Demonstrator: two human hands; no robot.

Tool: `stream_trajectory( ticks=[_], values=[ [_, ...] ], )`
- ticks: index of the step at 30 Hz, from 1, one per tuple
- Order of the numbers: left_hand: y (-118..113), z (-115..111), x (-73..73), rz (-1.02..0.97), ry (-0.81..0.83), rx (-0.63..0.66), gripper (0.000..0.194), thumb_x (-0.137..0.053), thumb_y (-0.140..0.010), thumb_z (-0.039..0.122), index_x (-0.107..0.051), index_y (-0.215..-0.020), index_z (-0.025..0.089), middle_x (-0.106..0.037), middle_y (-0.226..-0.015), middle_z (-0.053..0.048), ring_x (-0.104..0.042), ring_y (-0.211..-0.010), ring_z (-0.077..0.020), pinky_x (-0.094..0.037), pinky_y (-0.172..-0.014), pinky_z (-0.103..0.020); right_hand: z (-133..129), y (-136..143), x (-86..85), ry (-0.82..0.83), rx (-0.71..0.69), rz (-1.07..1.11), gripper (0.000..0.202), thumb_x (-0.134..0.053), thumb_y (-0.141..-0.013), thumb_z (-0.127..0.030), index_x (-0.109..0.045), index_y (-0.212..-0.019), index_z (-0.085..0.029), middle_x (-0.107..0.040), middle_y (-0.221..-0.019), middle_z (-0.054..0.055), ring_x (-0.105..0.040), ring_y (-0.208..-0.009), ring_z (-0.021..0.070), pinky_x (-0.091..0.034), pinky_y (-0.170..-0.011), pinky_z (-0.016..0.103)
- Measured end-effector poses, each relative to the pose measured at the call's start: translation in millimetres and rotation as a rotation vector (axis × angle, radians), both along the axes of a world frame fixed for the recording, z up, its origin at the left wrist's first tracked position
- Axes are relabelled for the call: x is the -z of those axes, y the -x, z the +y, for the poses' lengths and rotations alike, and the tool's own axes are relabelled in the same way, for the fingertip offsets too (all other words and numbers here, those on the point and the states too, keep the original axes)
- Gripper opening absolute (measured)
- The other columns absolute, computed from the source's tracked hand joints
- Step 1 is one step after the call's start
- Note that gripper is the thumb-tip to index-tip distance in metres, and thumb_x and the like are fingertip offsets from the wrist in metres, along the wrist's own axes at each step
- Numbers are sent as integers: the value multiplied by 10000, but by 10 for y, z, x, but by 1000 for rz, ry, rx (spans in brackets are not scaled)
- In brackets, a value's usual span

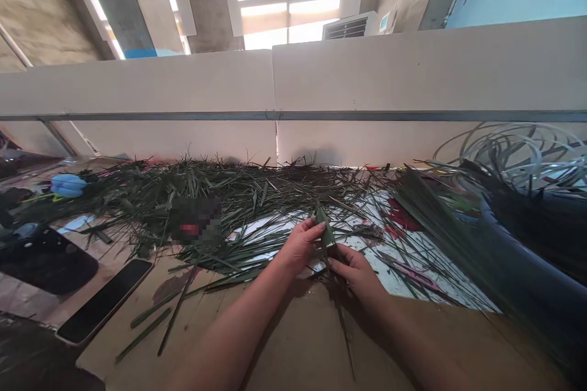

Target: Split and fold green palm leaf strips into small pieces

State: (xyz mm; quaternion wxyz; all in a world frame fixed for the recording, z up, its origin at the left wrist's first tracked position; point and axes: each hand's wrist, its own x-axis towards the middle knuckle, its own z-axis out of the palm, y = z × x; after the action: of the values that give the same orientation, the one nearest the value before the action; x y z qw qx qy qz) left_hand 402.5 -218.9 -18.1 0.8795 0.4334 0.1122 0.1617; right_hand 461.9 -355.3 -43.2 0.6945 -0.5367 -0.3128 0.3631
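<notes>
Thumb and fingers of the left hand (304, 245) close on the upper part of a folded green leaf strip (326, 231), while the right hand (352, 267) pinches it lower down, its fingers curled, as I watch remotely through the head camera. Neither hand is spread open; the two work near each other, just above the near edge of a white sheet (394, 275) that borders brown cardboard (293, 330). The held strip looks flat, smooth and blade-like, widest between the hands and narrowing to a tip. I read its long axis as almost upright in my view, leaning slightly, with the tip toward 11 to 12 o'clock and a thin, darker tail (343, 333) trailing between 5 and 6 o'clock over the cardboard. Beyond the hands, from 9 round to 1 o'clock, lies a tangled heap of narrow green leaves (220, 186), stiff and grassy. Taking the held strip as the clock's center, I see a dark, glossy phone (105, 302) between 8 and 9 o'clock, a pink tool (416, 276) between 3 and 4, a rounded blue tub (527, 244) near 3, and pale, looping coils (527, 149) between 2 and 3.
</notes>
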Motion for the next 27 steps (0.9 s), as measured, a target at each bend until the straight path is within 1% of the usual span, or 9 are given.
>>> stream_trajectory(
  ticks=[4, 9, 12, 16, 19, 22, 27],
  values=[
    [-5, 6, 7, 16, -6, -1, 400, -885, -606, 388, -677, -864, 165, -631, -756, 0, -538, -621, -91, -438, -639, -231, -3, -31, 74, -1, 0, -12, 331, -796, -738, -435, -757, -991, -225, -717, -922, 57, -637, -889, 253, -499, -812, 354],
    [7, 9, -2, 57, -43, -9, 416, -840, -657, 449, -701, -946, 184, -692, -898, -50, -612, -758, -135, -452, -700, -240, -4, -64, 103, 4, 49, 2, 366, -791, -744, -447, -746, -1035, -227, -717, -936, 60, -644, -922, 266, -513, -836, 372],
    [9, 8, 0, 53, -66, -1, 424, -831, -660, 476, -699, -935, 182, -685, -877, -49, -611, -757, -137, -452, -706, -241, 2, -65, 80, 5, 54, 3, 365, -805, -728, -451, -751, -1011, -227, -723, -940, 60, -648, -923, 261, -510, -840, 365],
    [-6, 6, 37, 49, -63, 24, 433, -852, -635, 455, -692, -929, 181, -682, -854, -39, -608, -732, -136, -460, -697, -245, 6, -65, 76, -5, 62, 5, 360, -808, -729, -451, -757, -1011, -233, -731, -946, 53, -651, -880, 238, -506, -806, 341],
    [-13, -2, 63, 36, -74, 42, 385, -829, -672, 461, -694, -897, 178, -677, -834, -34, -601, -708, -129, -465, -677, -241, 0, -94, 90, -11, 96, 4, 356, -804, -736, -441, -758, -1026, -240, -733, -949, 49, -652, -887, 237, -504, -818, 346],
    [-9, -19, 57, 38, -110, 45, 372, -809, -695, 483, -699, -871, 175, -681, -857, -43, -615, -736, -140, -479, -691, -250, -11, -131, 79, -23, 129, 20, 360, -812, -721, -426, -758, -1024, -239, -735, -970, 52, -654, -915, 248, -510, -823, 356],
    [7, -41, 10, 57, -124, 68, 405, -824, -671, 487, -704, -875, 159, -689, -880, -63, -622, -757, -153, -487, -721, -267, -24, -126, -3, -21, 145, 88, 360, -846, -662, -419, -758, -953, -227, -730, -873, 33, -652, -767, 216, -526, -735, 342]
  ],
)
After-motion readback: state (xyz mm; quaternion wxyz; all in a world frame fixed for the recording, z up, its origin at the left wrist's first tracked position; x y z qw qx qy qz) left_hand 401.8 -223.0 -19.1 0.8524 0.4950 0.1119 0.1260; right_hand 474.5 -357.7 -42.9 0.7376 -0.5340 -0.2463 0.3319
